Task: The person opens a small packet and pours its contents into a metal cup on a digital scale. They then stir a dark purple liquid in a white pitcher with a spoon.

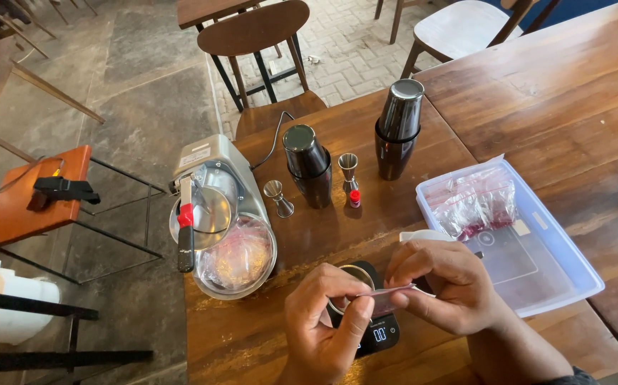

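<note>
The scale (377,329) sits close to the near edge of the wooden table (430,142), and everything else is placed from it. Far to its left, off the table, a white jug (11,308) stands on a low rack, with bare grey floor beyond it. Just left of the scale, at the table's left edge, stands a grey ice shaver (218,214) with a clear bowl (236,262) under it; what lies in the bowl cannot be told. Behind the scale stand a small jigger (277,197), a dark shaker (308,166), a taller jigger (349,171) with a small red cap (354,197) at its foot, and a second shaker (397,128) further right. A metal cup (355,279) rests on the scale.

Over the scale, the left hand (322,322) and right hand (446,286) both pinch a small pink packet (389,293) between thumb and fingertips, holding it flat above the cup.

Right of the scale lies a clear plastic tray (573,271) holding a clear bag (474,203) of dark red bits. Bare tabletop stretches behind and right of the tray.
</note>
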